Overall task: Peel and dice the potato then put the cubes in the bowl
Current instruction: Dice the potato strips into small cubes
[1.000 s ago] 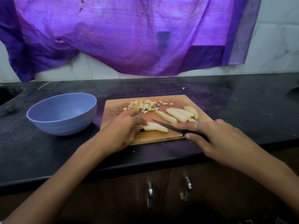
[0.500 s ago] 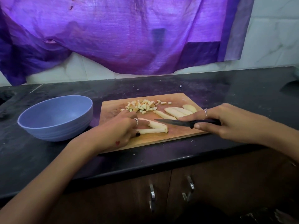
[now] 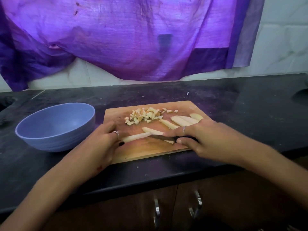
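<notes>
**Slicing potato strips on the board**

Holding a pale, peeled potato strip [image 3: 136, 137] down on the wooden cutting board [image 3: 150, 150], the left hand [image 3: 101, 144] curls its fingers over the strip's left end, a ring on one finger and dark polish on the thumbnail. The right hand [image 3: 208, 140] grips a small knife [image 3: 165, 138] by its dark handle, forefinger stretched along the top, thumb pressed under it; the thin blade lies low and points left, its tip meeting the held strip. A second strip [image 3: 152, 130] lies just behind the blade.

The board is a smooth, rectangular slab of warm-toned wood, set near the counter's front edge. Toward its far edge sits a loose heap of small, irregular potato cubes [image 3: 143, 116], cream with some browner faces. Near its far right corner lie several long, flat slices [image 3: 181, 120], rounded at their ends, partly hidden by the right hand's fingers.

Left of the board, just beside it, stands a round, matte blue bowl [image 3: 55, 127] with faint ridges on its outer wall; no cubes show in it. The counter [image 3: 250, 105] is dark, speckled stone. A purple, woven cloth [image 3: 133, 39] hangs against the white tiled wall behind.
</notes>
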Available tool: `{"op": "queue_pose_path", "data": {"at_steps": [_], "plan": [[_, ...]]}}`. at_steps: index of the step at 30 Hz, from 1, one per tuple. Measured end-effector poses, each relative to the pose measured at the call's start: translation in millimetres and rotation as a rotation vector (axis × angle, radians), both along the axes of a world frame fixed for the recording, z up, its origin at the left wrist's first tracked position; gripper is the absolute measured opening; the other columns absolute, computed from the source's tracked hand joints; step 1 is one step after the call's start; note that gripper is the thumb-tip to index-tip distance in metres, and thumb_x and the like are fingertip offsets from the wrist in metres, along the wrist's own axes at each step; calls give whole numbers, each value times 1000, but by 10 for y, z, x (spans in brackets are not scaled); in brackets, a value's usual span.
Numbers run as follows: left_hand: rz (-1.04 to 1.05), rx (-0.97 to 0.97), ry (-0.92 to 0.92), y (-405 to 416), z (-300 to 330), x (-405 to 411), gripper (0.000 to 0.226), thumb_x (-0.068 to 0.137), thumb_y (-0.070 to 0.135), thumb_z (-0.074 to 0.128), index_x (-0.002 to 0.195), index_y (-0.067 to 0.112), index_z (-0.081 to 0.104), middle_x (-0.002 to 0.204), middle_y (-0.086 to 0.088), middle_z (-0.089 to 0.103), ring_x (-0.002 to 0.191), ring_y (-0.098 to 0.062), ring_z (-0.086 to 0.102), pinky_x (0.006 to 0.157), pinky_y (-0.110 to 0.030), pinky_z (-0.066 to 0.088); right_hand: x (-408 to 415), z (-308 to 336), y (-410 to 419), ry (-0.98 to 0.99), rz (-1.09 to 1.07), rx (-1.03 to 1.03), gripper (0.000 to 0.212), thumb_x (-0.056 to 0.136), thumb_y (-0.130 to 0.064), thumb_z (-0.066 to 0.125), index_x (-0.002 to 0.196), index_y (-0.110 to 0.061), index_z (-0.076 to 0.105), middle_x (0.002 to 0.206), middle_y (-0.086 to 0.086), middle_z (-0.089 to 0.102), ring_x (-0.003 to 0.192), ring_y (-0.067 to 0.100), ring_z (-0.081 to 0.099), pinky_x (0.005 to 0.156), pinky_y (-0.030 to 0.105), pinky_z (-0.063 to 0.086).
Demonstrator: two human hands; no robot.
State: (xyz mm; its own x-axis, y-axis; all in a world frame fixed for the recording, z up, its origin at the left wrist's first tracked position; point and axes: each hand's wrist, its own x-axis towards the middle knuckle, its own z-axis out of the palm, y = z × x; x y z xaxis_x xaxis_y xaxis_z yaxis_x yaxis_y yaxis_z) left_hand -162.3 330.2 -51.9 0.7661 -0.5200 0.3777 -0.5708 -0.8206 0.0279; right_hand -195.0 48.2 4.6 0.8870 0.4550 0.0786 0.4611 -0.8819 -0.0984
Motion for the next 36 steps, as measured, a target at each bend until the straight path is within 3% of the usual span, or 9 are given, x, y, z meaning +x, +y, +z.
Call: {"op": "queue_pose_path", "data": {"at_steps": [4, 7, 10, 14, 19, 23, 25, 30, 36], "plan": [[131, -41, 40, 62, -45, -86, 14, 86, 8, 60, 94, 1, 68, 91, -2, 47, 77, -20, 47, 67, -43, 48, 36, -248, 257, -60, -37, 64, 39, 100, -42, 34, 135, -60, 33, 88, -6, 56, 76, 14, 52, 61, 32, 38], [118, -79, 42, -20, -65, -106, 16, 87, 10, 60, 99, 4, 69, 93, -1, 49, 78, -20, 50, 68, -44, 49, 41, -380, 239, -131, -156, 47, 41, 101, -40, 31, 138, -59, 27, 100, -1, 57, 92, 22, 57, 66, 34, 39], [115, -173, 43, -170, -55, -125, 28, 93, 16, 55, 119, 16, 65, 105, 2, 52, 90, -18, 53, 77, -39, 49, 40, -392, 66, -177, -323, -26, 43, 102, -39, 29, 139, -59, 23, 116, -1, 58, 102, 23, 56, 69, 33, 38], [154, -280, 32, -403, -28, -133, 35, 95, 25, 52, 130, 20, 58, 121, 4, 52, 107, -18, 54, 85, -39, 49, -23, -321, -60, -178, -402, -29, 41, 101, -42, 29, 138, -61, 25, 120, -2, 54, 105, 23, 54, 69, 32, 34], [180, -356, 21, -472, -77, -143, 36, 92, 34, 55, 125, 22, 60, 117, 8, 54, 96, -13, 55, 79, -38, 53, -90, -340, 20, -156, -288, 192, 41, 99, -40, 38, 136, -56, 36, 118, -8, 59, 100, 19, 55, 75, 34, 47], [205, -417, 6, -369, -108, -215, 33, 87, 37, 61, 118, 23, 65, 105, 13, 53, 81, -4, 53, 76, -33, 52, -94, -390, 76, -108, -251, 238, 31, 99, -40, 40, 126, -44, 53, 87, -8, 61, 77, 12, 54, 60, 30, 40], [230, -459, -2, -321, -110, -244, 31, 85, 36, 65, 113, 23, 67, 96, 15, 52, 75, -2, 51, 73, -31, 51, -61, -393, 97, -102, -253, 233, 31, 99, -41, 38, 125, -41, 54, 82, -8, 59, 72, 10, 53, 57, 28, 39], [257, -484, 35, -330, -97, -250, 24, 83, 39, 67, 101, 24, 72, 93, 9, 58, 86, -13, 54, 75, -34, 49, 14, -362, 155, -119, -244, 233, 36, 99, -41, 38, 132, -53, 43, 88, -6, 62, 72, 13, 52, 56, 30, 35], [276, -507, 47, -364, -95, -223, 19, 83, 35, 69, 97, 23, 73, 96, 7, 60, 88, -14, 56, 79, -34, 50, 62, -342, 148, -121, -242, 197, 35, 98, -41, 38, 131, -48, 49, 100, -4, 67, 87, 17, 58, 73, 37, 51]]}}
